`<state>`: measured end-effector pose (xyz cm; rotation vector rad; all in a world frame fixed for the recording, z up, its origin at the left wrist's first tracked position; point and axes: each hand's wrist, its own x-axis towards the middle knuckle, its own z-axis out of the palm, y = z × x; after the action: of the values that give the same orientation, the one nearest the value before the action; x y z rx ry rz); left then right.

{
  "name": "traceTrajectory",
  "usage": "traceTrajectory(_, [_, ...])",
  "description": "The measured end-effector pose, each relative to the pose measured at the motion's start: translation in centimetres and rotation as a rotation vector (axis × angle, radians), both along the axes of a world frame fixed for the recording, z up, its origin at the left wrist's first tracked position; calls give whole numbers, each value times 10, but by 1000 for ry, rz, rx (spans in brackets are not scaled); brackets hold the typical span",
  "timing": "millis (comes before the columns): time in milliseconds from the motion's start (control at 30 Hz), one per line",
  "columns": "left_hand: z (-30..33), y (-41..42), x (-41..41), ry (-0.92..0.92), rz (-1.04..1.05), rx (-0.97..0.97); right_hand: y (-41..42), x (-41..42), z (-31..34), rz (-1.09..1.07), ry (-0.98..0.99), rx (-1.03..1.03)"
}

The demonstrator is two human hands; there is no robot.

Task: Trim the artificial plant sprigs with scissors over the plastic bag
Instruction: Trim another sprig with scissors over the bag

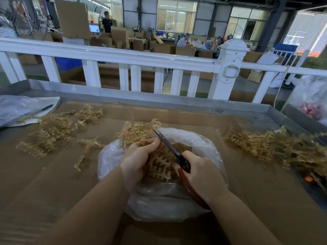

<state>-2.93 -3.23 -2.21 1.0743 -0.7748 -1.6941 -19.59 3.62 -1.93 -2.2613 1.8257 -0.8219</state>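
Two bare forearms reach in from the counter's near edge, both cut off by the bottom of the view. Left hand [137, 160] curls its fingers round a bunch of tan artificial plant sprigs [139, 132], whose tips fan out past the knuckles toward the far edge. Right hand [201, 171] grips the scissors [169, 145] by their dark red handles; most of the handles are hidden under the palm, and the blades point up and left, almost together, with the tips touching the held sprigs beside the left fingertips. Under both hands sits an open clear plastic bag [208, 145] on the cardboard-covered counter [247, 200], with more tan pieces inside, partly hidden by the hands. Loose sprigs [51, 131] lie scattered toward the left edge, and a denser pile [276, 147] runs to the right edge, where it is cut off. Another plastic bag [19, 108] rests at the far left corner, its contents hard to make out. White railing [123, 57] stands behind the far edge.
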Motion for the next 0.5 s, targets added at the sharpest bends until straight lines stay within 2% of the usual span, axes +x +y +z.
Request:
traceTrajectory(133, [-3,-4,-1,53,-18,-4,0,0,0,-5,25,1])
traceTrajectory(500, [-4,-2,-3,-13,-85,-48,-2,1,1,1,28,28])
